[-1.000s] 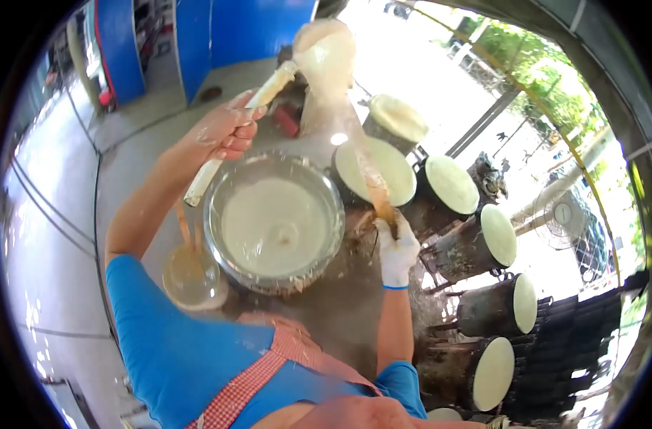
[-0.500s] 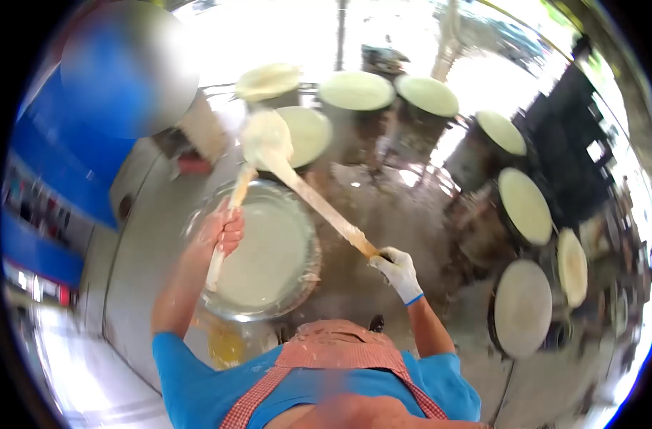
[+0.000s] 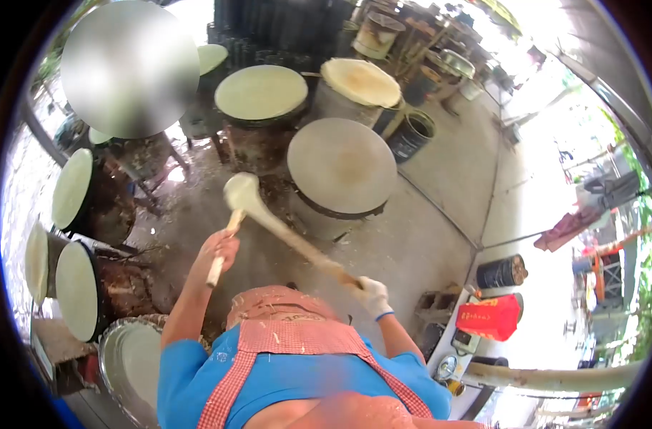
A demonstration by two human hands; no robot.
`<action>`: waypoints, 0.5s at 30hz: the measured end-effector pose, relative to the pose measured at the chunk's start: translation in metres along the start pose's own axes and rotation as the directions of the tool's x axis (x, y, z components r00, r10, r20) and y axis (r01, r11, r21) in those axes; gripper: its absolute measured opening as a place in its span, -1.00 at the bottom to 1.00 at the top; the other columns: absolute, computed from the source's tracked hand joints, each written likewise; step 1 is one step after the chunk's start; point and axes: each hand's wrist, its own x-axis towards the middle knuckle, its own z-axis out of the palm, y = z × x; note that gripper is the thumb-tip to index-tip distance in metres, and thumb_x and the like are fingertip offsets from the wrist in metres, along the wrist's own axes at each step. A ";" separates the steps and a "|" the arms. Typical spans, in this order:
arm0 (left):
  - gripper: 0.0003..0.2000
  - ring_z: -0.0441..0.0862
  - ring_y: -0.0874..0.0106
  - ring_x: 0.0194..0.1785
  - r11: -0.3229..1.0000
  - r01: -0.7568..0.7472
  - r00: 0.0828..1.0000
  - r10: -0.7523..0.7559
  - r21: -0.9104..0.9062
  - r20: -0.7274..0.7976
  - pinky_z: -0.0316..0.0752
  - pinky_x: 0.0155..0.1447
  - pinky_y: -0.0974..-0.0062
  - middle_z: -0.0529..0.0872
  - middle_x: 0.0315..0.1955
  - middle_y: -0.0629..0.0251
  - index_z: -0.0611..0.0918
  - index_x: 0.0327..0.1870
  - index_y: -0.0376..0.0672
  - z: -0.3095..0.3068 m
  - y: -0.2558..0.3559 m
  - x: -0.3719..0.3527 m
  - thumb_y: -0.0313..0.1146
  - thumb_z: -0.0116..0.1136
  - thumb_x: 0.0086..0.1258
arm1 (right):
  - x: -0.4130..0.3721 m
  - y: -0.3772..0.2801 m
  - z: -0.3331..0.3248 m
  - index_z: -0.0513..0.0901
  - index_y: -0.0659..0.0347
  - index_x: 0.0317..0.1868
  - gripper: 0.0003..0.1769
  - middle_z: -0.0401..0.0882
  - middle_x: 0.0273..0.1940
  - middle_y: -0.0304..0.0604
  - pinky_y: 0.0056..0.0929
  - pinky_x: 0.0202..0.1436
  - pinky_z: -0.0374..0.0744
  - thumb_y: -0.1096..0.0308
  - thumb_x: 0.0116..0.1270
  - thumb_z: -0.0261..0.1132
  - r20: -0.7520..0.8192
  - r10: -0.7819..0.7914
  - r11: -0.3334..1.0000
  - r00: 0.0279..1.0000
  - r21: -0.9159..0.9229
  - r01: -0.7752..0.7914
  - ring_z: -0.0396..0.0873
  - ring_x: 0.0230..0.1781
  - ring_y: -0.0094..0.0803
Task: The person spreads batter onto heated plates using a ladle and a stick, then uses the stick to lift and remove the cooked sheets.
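While the bare left hand [image 3: 220, 252] grips the short wooden handle of a ladle [image 3: 241, 191], fingers wrapped tight around it, the gloved right hand [image 3: 372, 294] has its fingers clamped on the near end of a long stick [image 3: 297, 244]. The stick's long axis runs diagonally up and left from the glove to the ladle's cup, where the two meet. Just beyond the cup, to its right, stands a drum [image 3: 342, 166] with a bare grey top, well ahead of both hands. The batter bowl [image 3: 129, 357] sits low on the left, near the left elbow.
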 end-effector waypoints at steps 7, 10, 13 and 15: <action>-0.71 0.11 0.66 -0.78 0.386 0.065 0.980 0.150 0.920 -0.132 0.05 -0.80 0.66 0.20 -0.69 0.48 0.29 0.02 0.10 0.114 0.005 0.210 -0.45 0.00 0.35 | 0.022 0.015 -0.062 0.64 0.21 -0.11 -0.57 0.64 -0.30 0.10 -0.24 -0.16 0.56 0.01 0.22 0.22 -0.555 0.347 0.926 0.756 0.332 -0.181 0.64 -0.25 -0.08; -0.46 0.20 0.56 -0.77 0.109 0.075 0.956 0.275 0.991 -0.102 0.14 -0.77 0.54 0.25 -0.67 0.38 0.20 0.28 0.21 0.105 0.014 0.318 -0.45 0.01 0.28 | 0.066 -0.009 -0.051 0.55 0.17 0.09 -0.53 0.65 -0.19 0.05 -0.30 -0.18 0.56 0.13 0.22 0.25 -0.559 0.265 0.955 0.786 0.262 -0.137 0.65 -0.23 -0.17; -0.35 0.37 0.39 -0.71 -0.177 0.046 0.934 0.357 0.983 0.020 0.30 -0.71 0.40 0.44 -0.56 0.21 0.15 0.40 0.19 0.085 0.013 0.382 -0.45 -0.03 0.25 | 0.121 -0.024 -0.028 0.55 0.14 0.12 -0.53 0.68 -0.25 -0.06 -0.39 -0.25 0.55 0.21 0.18 0.30 -0.511 0.245 0.948 0.824 -0.052 -0.314 0.65 -0.28 -0.31; -0.36 0.53 0.23 -0.61 -0.363 0.064 0.888 0.446 0.929 0.113 0.42 -0.61 0.24 0.55 -0.50 0.10 0.19 0.40 0.17 0.062 0.042 0.423 -0.45 -0.06 0.23 | 0.141 -0.007 -0.004 0.58 0.12 0.10 -0.55 0.70 -0.35 -0.15 -0.46 -0.36 0.54 0.27 0.16 0.31 -0.514 0.302 0.897 0.803 -0.132 -0.421 0.64 -0.39 -0.43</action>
